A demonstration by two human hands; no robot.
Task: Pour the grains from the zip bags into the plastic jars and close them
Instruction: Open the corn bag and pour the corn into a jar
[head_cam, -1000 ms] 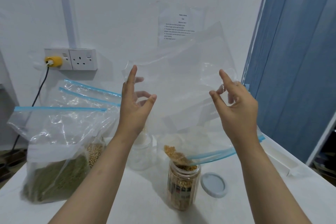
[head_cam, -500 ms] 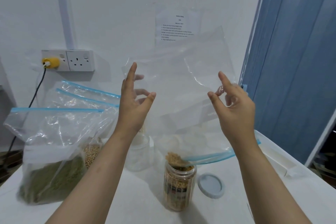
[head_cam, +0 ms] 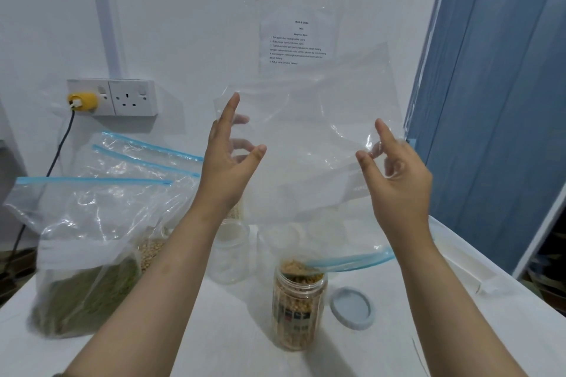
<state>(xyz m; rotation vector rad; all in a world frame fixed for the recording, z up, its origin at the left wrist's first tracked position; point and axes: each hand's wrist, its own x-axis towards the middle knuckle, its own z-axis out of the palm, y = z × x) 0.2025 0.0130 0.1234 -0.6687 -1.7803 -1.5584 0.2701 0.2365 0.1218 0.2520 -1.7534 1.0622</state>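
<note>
1. The left hand (head_cam: 226, 162) pinches one upper side of a large clear plastic zip bag (head_cam: 309, 144), thumb in front of the film and fingers behind it, forefinger pointing up.
2. The right hand (head_cam: 398, 184) pinches the opposite side of the same bag in the same way, thumb and forefinger parted around the plastic, other fingers showing through it.
3. The bag hangs upside down between both hands, its blue zip mouth (head_cam: 349, 263) lowest, dipping into a clear plastic jar (head_cam: 298, 306) on the white table (head_cam: 232, 340).
4. Tan grains (head_cam: 294, 268) are heaped at the jar's open mouth, and the jar is almost full.
5. A round grey lid (head_cam: 352, 307) lies flat just right of the jar.
6. An empty clear jar (head_cam: 229, 251) stands behind and to the left.
7. Further left, a zip bag of green grains (head_cam: 82, 260) stands on the table, with more blue-edged bags (head_cam: 144, 159) behind it.
</note>
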